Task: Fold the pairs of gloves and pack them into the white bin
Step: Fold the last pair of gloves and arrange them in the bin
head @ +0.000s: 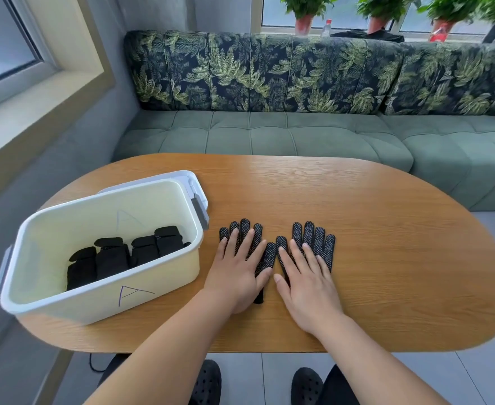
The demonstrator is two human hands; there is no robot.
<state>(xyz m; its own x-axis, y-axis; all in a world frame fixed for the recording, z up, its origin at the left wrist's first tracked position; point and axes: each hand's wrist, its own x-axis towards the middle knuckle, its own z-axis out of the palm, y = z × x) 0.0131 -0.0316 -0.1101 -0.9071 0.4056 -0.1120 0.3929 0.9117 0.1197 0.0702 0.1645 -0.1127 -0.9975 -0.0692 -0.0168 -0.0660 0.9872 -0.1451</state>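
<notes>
Left hand [237, 276], right hand [307, 285]: fingers [246, 244] flat atop gloves [309, 232].

Head-worn, forward-downward, seemingly near table [386, 229]

My left hand [239, 271] and my right hand [309, 280] lie palm down, side by side, fingers straight, slightly spread and pointing away from me. The thumbs angle inward, tips near each other but apart. My bare left forearm [167, 352] and right forearm [372, 355] reach forward from the lower edge of the view, drawing closer together toward the wrists.
</notes>
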